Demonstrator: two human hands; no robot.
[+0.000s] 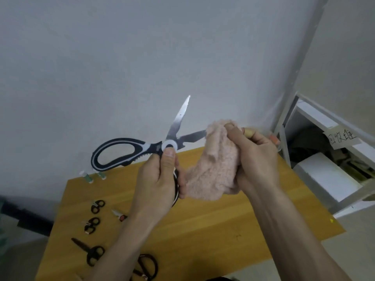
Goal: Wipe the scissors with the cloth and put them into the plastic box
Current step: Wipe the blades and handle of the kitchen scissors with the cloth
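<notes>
Large kitchen scissors (129,151) with black-and-white handles are held up above the table, blades spread apart. My left hand (160,183) grips the lower handle, its thumb pressed near the white pivot. One serrated blade points up. The other blade runs right into a pink fluffy cloth (213,167). My right hand (255,159) grips the cloth, wrapped round that blade's tip. The plastic box is out of view.
A yellow wooden table (213,230) lies below, against a grey wall. Several small black scissors (97,206) and a small knife (118,214) lie along its left side, and two small bottles (88,177) stand at the far left corner. A white shelf unit (324,159) stands to the right.
</notes>
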